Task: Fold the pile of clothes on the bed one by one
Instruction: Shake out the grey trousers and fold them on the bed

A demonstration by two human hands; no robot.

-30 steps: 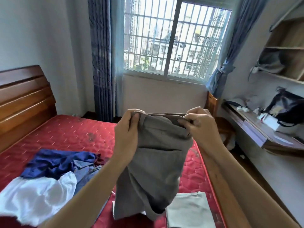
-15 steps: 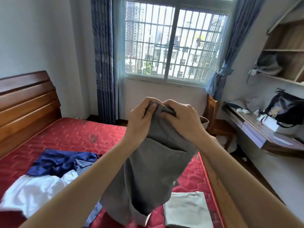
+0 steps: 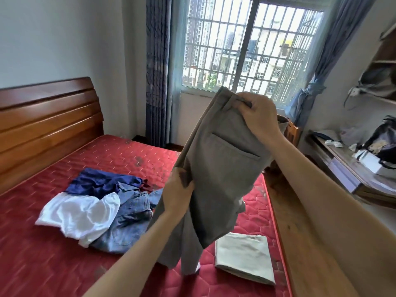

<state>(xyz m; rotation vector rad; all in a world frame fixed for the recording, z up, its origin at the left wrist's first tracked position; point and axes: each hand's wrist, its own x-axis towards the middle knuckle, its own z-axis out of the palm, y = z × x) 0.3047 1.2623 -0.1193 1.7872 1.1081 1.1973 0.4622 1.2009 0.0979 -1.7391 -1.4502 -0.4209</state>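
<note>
Grey trousers (image 3: 222, 168) are held in the air above the red mattress (image 3: 64, 232), clear of it along their whole length. The right hand (image 3: 259, 116) is clamped on the waistband, fingers curled over the top edge; the left hand (image 3: 179, 194) is closed on the outer seam lower down, thumb pressed into the cloth. Below the left grip the legs hang slack and doubled. Just under the right grip a welt pocket (image 3: 233, 146) is seen, so the seat side is taken to face the camera.

Handling, as judged: a woven cloth of moderate weight, soft, not slippery, not fragile. It drapes at once wherever it is unsupported, and no shape is kept without tension between the two grips. The waistband is the stiffest part and the surest place to be held; the side seam gives a second firm line. The hems are partly hidden behind the hanging folds, so whether the legs are aligned cannot be told with certainty.

Below the right grip, on the mattress, a folded beige garment (image 3: 244, 258) lies flat. To the left of the left grip the unfolded pile is found: a white shirt (image 3: 79, 215), blue jeans (image 3: 128, 219) and a navy garment (image 3: 100, 183), overlapping one another.
</note>
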